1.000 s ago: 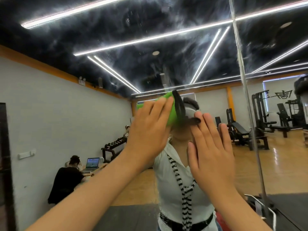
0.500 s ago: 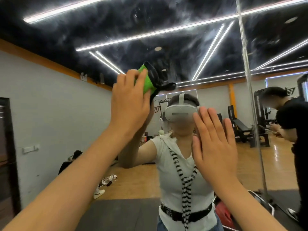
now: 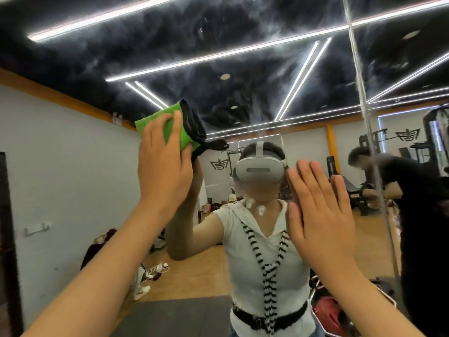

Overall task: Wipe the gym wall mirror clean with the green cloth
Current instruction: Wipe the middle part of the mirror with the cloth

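Left hand [image 3: 165,166], fingers straight, presses green cloth [image 3: 167,128] onto mirror [image 3: 267,81] under its fingertips; right hand [image 3: 320,215] lies open, apparently on the glass beside it; risk: bare palm prints, cloth slipping sideways.

One left hand [image 3: 165,166], one right hand [image 3: 320,212], one green cloth [image 3: 184,138], one mirror [image 3: 73,166].

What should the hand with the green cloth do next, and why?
Probably slide the green cloth down and sideways across the mirror toward the white blobs. The left hand presses the cloth flat on the glass high up, while those blobs sit lower, not yet wiped, near the flat right hand.
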Demonstrator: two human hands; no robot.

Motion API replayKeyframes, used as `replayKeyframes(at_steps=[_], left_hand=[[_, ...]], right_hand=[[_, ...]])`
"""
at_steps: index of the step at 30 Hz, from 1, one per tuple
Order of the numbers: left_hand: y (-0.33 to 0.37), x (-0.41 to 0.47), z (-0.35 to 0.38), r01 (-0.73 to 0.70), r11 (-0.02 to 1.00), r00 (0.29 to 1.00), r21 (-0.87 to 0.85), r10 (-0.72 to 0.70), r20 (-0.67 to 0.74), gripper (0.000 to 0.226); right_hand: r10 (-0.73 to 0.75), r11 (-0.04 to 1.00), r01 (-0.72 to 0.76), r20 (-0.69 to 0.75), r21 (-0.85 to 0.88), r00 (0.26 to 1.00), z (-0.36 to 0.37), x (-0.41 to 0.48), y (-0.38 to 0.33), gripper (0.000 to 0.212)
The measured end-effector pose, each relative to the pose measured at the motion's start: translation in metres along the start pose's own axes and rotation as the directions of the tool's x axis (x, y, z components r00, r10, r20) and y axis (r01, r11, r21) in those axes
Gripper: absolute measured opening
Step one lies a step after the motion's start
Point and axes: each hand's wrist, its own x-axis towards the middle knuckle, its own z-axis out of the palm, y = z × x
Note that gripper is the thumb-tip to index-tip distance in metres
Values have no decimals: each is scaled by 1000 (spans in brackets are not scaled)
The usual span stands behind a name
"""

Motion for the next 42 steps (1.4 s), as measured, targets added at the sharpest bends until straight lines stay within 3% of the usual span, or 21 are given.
replayKeyframes(at_steps=[9,18,22,26,29,38,42], left_hand=[[8,-34,4,-196,965,968,-172,218,124,54],[45,-21,21,-449,883,861,-137,468,198,64],[65,-19,29,-492,863,839,-115,506,203,72],[91,-17,40,-501,863,849,-61,504,157,69],[119,-21,51,-485,875,866,-18,482,135,67],[165,-10,66,-573,818,815,44,562,142,63],[191,37,65,-514,856,852,51,502,152,69]], right_hand=[[21,1000,-21,33,-11,999,-2,1,-2,56],[-2,999,0,56,46,998,-16,8,0,54],[-23,995,17,58,99,998,-33,15,21,50],[-21,1000,20,50,23,999,-43,25,70,50],[-110,994,111,79,-10,991,-45,30,101,54],[-148,988,148,-3,50,989,-41,25,110,53],[-123,985,127,-36,114,992,-41,24,109,51]])
